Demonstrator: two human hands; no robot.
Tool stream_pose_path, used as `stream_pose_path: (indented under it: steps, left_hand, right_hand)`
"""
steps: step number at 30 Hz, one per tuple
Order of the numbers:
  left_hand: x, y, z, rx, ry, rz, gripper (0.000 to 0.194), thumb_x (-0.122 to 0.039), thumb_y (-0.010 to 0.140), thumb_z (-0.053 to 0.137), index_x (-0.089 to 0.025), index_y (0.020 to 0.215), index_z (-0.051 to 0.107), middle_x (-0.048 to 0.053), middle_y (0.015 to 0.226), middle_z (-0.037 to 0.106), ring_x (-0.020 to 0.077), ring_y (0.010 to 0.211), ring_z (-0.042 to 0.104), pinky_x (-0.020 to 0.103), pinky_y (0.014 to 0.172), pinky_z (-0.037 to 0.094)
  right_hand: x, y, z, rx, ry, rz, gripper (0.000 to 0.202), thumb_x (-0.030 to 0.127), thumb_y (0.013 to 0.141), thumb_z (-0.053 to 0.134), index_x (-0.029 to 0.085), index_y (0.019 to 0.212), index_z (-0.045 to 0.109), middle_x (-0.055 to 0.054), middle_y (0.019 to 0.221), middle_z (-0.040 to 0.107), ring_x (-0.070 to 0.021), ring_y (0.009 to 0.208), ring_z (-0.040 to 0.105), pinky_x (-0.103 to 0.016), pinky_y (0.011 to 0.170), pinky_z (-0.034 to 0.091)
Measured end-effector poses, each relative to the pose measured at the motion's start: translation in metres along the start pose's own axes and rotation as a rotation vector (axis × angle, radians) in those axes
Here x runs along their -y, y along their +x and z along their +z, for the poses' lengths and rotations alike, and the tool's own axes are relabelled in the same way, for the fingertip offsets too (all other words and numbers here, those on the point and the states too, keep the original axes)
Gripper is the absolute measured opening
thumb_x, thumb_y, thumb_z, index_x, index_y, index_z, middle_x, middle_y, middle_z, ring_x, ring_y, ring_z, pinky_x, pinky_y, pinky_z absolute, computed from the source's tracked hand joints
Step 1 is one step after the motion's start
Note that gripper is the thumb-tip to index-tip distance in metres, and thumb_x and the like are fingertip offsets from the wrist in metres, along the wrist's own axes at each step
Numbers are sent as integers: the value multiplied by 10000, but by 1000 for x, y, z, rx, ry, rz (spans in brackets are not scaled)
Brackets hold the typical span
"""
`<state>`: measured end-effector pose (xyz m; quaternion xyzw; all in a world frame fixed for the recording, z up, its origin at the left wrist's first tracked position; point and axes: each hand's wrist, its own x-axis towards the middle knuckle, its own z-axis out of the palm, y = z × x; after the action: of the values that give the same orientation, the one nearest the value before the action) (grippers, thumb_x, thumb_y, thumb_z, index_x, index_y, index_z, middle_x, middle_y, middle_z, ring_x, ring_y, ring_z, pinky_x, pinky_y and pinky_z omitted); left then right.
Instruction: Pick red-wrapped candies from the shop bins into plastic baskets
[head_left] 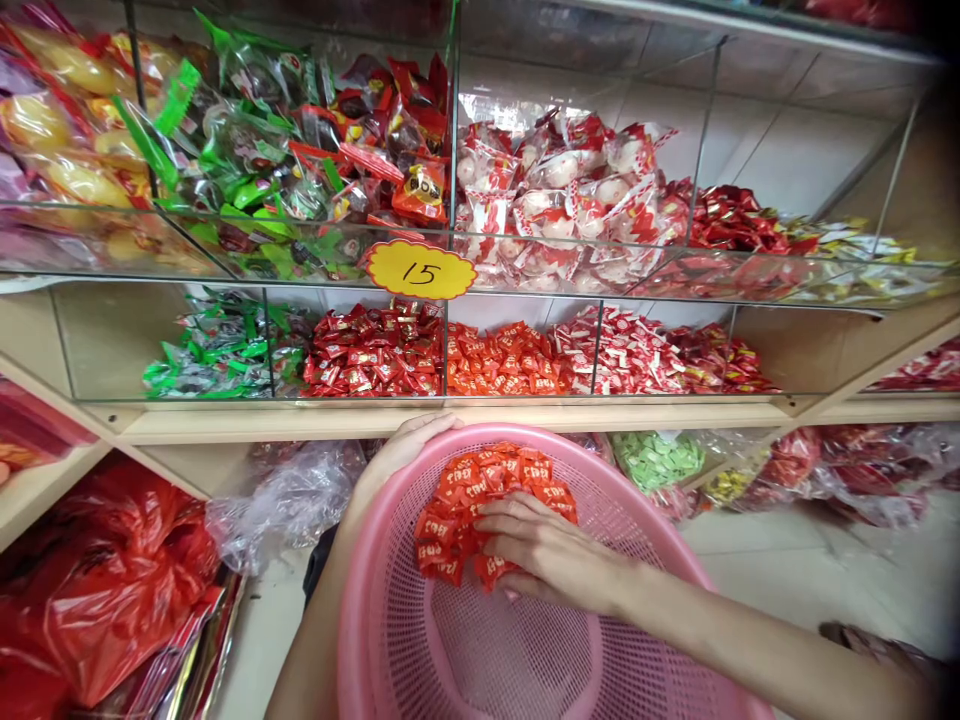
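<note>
A pink plastic basket (517,660) with mesh sides is tilted toward the shelf. Its far left rim is in my left hand (412,445), whose fingers curl over the edge. Against the basket's far wall lies a heap of orange-red wrapped candies (465,485) with pale lettering. My right hand (544,555) reaches in from the right. Its fingers are extended and slightly apart across the candies, touching them. The undersides of those fingers are hidden, and no candy is visibly lifted.
Just beyond the basket, shelf compartments hold similar orange-red candies (510,358), red candies (375,350) and green packets (217,345). A clear panel (630,275) and a yellow "15" tag (421,269) front the upper shelf. A red plastic bag (127,580) sits lower left.
</note>
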<state>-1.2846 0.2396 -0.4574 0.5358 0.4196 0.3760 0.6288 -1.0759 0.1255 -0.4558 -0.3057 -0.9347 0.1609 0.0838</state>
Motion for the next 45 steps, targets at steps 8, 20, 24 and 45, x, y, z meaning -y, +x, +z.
stream_pose_path:
  steps: [8,20,24,45]
  left_hand:
    - [-3,-2,2,49,-109,-24,202,-374,731,668,-183,793,686,-3,830,679,121,757,573,239,770,401]
    - [-3,0,0,58,-47,22,181,-358,750,647,-183,786,677,10,882,676,134,794,564,253,805,390]
    - [-2,0,0,65,-32,62,187,-362,768,622,-189,784,691,10,856,683,141,800,578,257,828,395]
    - [2,3,-5,32,-34,-18,271,-429,741,644,-191,850,712,32,875,704,162,797,613,259,798,429]
  right_hand:
    - [21,-8,18,28,-151,271,181,342,814,604,199,920,637,-45,914,568,-198,869,493,-325,729,375]
    - [22,17,38,-2,-335,263,170,298,781,641,180,865,552,-35,906,585,-205,842,519,-330,703,380]
    - [18,17,39,-13,-339,264,128,267,804,621,183,855,539,-28,884,596,-196,819,528,-323,696,379]
    - [-88,48,-132,-134,-575,496,162,146,867,458,152,902,616,-103,928,618,-196,871,542,-281,709,351]
